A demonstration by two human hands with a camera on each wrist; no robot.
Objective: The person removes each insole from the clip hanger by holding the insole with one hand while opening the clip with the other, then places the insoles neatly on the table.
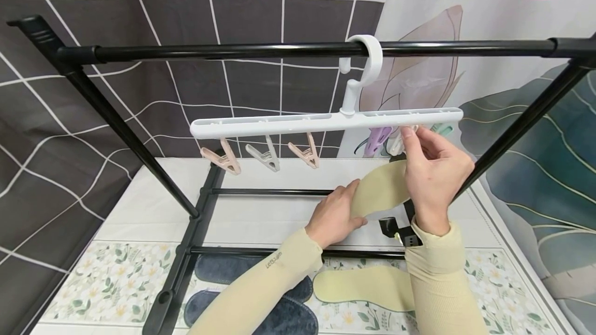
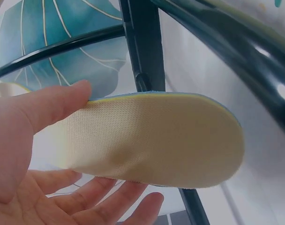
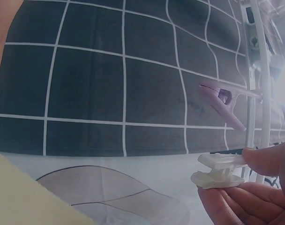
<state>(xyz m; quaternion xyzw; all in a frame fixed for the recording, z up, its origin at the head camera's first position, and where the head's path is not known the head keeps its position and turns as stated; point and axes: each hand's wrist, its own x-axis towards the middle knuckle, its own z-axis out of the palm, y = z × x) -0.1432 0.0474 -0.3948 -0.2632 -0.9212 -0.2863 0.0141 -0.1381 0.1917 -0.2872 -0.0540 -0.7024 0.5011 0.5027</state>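
Observation:
A white clip hanger [image 1: 326, 122] hangs by its hook from the black top bar. My left hand [image 1: 336, 216] holds a pale yellow insole [image 1: 379, 187] by its edges, thumb on one side and fingers on the other in the left wrist view. Under the hanger's right part, my right hand [image 1: 437, 172] pinches a white clothespin [image 3: 220, 171] between thumb and fingers. The insole's upper end reaches behind my right hand in the head view. Beside the white pin hangs a purple clothespin [image 1: 378, 141]; a green clothespin [image 1: 442, 129] shows on the other side.
Two pink clothespins and a grey clothespin [image 1: 265, 155] hang on the hanger's left. The black rack [image 1: 135, 151] frames the work. Below lie another yellow insole [image 1: 365, 287] and dark blue insoles [image 1: 284, 319] on a flowered mat [image 1: 116, 278]. A grid-patterned curtain [image 1: 177, 25] hangs behind.

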